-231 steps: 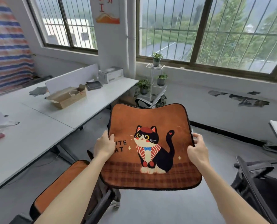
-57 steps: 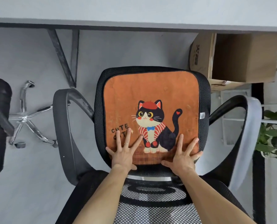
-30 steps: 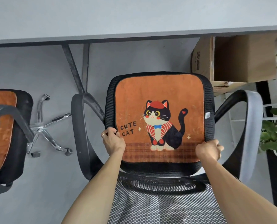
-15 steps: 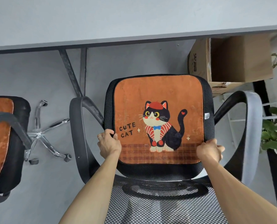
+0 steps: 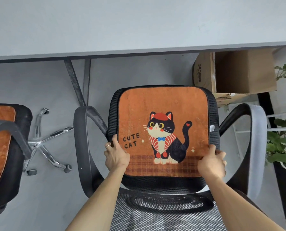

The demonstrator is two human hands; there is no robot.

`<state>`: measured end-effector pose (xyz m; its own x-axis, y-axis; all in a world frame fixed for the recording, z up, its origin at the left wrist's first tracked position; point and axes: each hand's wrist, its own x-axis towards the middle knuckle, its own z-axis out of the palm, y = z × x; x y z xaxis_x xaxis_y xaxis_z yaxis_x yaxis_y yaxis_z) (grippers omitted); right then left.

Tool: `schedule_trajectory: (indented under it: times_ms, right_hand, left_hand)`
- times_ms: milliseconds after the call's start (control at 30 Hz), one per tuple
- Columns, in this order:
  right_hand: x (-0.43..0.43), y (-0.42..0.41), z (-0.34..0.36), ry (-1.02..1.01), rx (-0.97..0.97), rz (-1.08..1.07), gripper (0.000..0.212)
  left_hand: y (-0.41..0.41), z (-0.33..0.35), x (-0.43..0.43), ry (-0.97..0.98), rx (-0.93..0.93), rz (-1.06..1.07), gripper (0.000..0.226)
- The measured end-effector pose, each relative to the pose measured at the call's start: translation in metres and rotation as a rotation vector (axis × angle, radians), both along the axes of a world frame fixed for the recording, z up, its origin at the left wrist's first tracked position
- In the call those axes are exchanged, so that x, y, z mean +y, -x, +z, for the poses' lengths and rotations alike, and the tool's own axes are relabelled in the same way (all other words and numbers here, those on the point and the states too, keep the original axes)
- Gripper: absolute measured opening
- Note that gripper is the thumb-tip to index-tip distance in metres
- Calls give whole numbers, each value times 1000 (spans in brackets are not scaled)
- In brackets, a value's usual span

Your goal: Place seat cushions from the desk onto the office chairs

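Formerly flat, left hand [image 5: 116,158] and right hand [image 5: 211,164] fingers [image 5: 115,140] now pinch the cushion [image 5: 162,104] on its chair [image 5: 213,105].

Both bare forearms reach forward and down, angling in toward each other, with the wrists roughly straight. The left hand [image 5: 116,155] grips the left edge of the seat cushion [image 5: 162,104], thumb laid on top and fingers curled over the rim, a ring [image 5: 107,146] on one finger. The right hand [image 5: 212,161] holds the opposite edge the same way, thumb on top and fingers wrapped round the side. The two hands sit about level, well apart.
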<state>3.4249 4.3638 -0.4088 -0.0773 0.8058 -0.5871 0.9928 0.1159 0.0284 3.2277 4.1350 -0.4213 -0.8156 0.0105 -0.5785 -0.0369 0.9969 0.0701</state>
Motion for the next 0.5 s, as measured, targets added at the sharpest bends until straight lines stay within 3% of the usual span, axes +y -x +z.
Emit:
schedule_trajectory:
  times_ms: [167, 233, 300, 400, 500]
  right_hand:
    - [-3, 10, 11, 137, -236, 274, 73]
    - [8, 27, 31, 175, -352, 381, 67]
    - [28, 52, 60, 182, -351, 493, 47]
    - [65, 104, 115, 189, -166, 671, 43]
    - [103, 152, 192, 250, 159, 747, 41]
  left_hand:
    - [7, 15, 0, 241, -207, -308, 96]
    - [19, 33, 14, 411, -278, -480, 96]
    - [37, 63, 40, 518, -272, -681, 76]
    - [71, 115, 92, 305, -177, -930, 43]
    - [108, 177, 141, -175, 11, -1024, 33]
